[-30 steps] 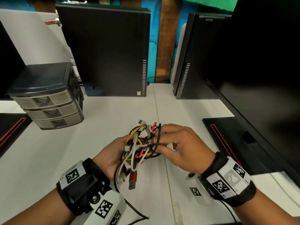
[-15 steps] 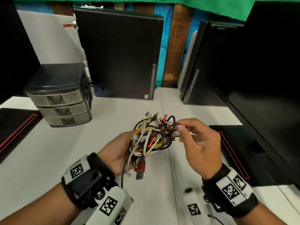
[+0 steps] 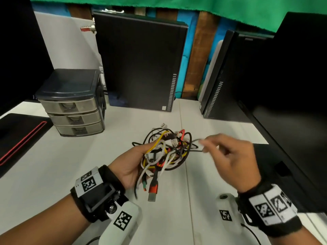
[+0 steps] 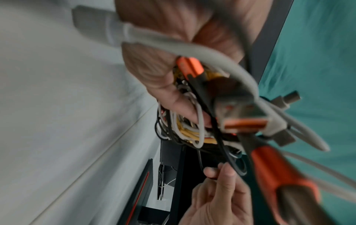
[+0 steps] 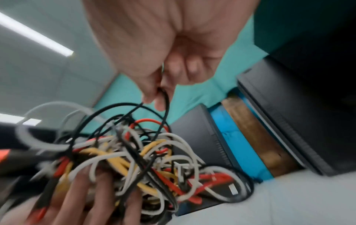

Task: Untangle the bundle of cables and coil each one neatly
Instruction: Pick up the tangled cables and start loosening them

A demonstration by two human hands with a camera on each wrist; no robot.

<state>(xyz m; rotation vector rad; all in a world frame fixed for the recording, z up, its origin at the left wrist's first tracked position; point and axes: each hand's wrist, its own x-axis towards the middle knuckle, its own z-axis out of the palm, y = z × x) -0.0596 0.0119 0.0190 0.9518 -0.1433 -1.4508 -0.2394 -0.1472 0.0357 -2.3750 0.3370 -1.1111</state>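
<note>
A tangled bundle of cables [image 3: 166, 151], black, white, yellow and red, hangs above the white desk [image 3: 53, 165]. My left hand [image 3: 134, 161] holds it from below, fingers curled round the strands [image 5: 100, 179]. A red USB plug [image 3: 153, 187] dangles from the bundle's near side [image 4: 269, 175]. My right hand [image 3: 230, 156] is just right of the bundle and pinches a black cable [image 5: 165, 97] between thumb and forefinger, drawing a loop [image 3: 196, 145] out to the right. In the left wrist view the right hand [image 4: 221, 194] shows below the bundle [image 4: 188, 129].
A grey three-drawer organiser [image 3: 74, 103] stands at the back left. Two black computer towers [image 3: 139, 68] [image 3: 230, 76] stand at the back and a monitor [image 3: 292, 103] rises on the right. Black mats with red trim [image 3: 21, 137] [image 3: 283, 167] lie at both sides.
My right hand has drawn away from the bundle to the right, pulling a black cable loop out with it. The left hand has kept hold of the bundle.
</note>
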